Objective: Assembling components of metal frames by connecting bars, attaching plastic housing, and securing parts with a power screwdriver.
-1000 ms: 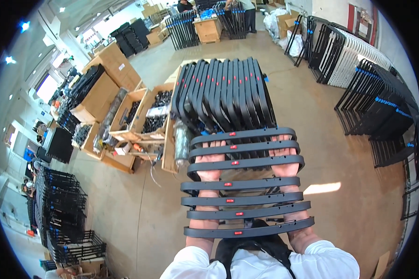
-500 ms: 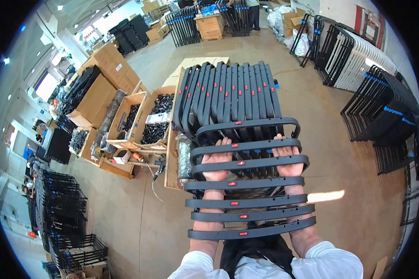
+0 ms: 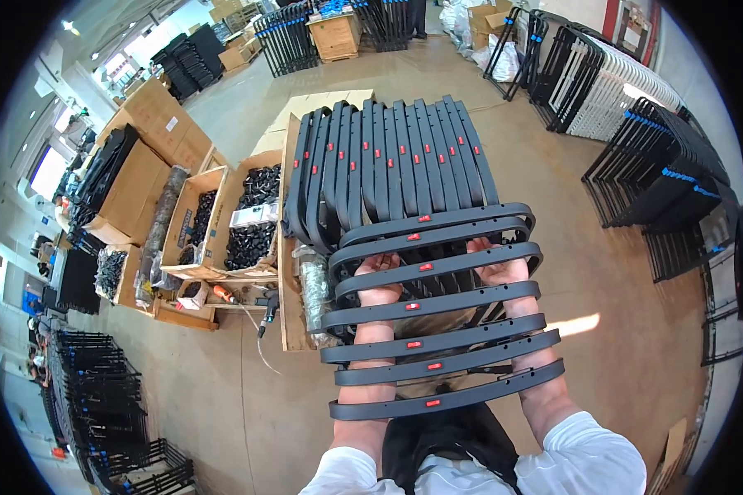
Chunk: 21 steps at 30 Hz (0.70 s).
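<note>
Several curved black metal bars [image 3: 437, 309], each with a small red tag, lie crosswise over my two forearms and hands, spaced along them. My left hand [image 3: 378, 264] is palm up beneath the farther bars, its fingers loosely extended and partly hidden. Also palm up under the bars is my right hand [image 3: 504, 271], fingers apart and partly covered. Neither hand is wrapped round a bar. Just beyond my fingers stands a tight row of similar black bent bars [image 3: 392, 161], also red-tagged, and the farthest carried bars overlap its near end in view.
To the left, wooden bins [image 3: 194, 219] hold small black parts. An orange-handled tool [image 3: 223, 294] and a dark power tool [image 3: 267, 309] sit below them. A plastic-wrapped roll [image 3: 314, 289] lies beside the row. Folded black frames [image 3: 660, 165] stand along the right wall.
My hands have drawn a little apart from their flatter pose, with fingers now more hidden. The two farthest carried bars have come closer together. The surroundings have shifted left in view.
</note>
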### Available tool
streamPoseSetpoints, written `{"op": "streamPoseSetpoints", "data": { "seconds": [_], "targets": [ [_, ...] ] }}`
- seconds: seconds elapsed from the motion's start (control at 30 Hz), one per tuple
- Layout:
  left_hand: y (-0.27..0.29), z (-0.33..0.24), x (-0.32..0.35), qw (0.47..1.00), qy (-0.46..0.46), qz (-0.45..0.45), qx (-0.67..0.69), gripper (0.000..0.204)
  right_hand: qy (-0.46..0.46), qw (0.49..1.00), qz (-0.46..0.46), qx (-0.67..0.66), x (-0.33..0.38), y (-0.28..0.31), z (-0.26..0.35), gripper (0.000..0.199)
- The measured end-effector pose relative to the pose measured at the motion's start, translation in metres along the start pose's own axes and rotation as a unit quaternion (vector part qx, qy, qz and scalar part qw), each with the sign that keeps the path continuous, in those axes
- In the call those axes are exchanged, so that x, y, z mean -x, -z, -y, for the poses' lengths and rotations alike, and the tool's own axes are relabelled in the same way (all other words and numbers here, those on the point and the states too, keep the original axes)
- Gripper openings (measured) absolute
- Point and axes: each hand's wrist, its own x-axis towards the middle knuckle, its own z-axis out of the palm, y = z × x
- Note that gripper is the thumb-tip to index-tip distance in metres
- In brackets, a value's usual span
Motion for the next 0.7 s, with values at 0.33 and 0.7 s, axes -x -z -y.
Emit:
{"op": "streamPoseSetpoints", "data": {
  "seconds": [0.33, 0.7],
  "targets": [
    [0.051, 0.03, 0.093, 1.0, 0.008, -0.013, 0.015, 0.03, -0.017, 0.988, 0.094, 0.125, -0.023, 0.06, 0.002, 0.033],
    [0.024, -0.007, 0.214, 0.986, 0.014, 0.13, 0.105, 0.05, -0.011, 0.993, 0.065, 0.1, 0.14, 0.098, -0.046, 0.05]
  ]
}}
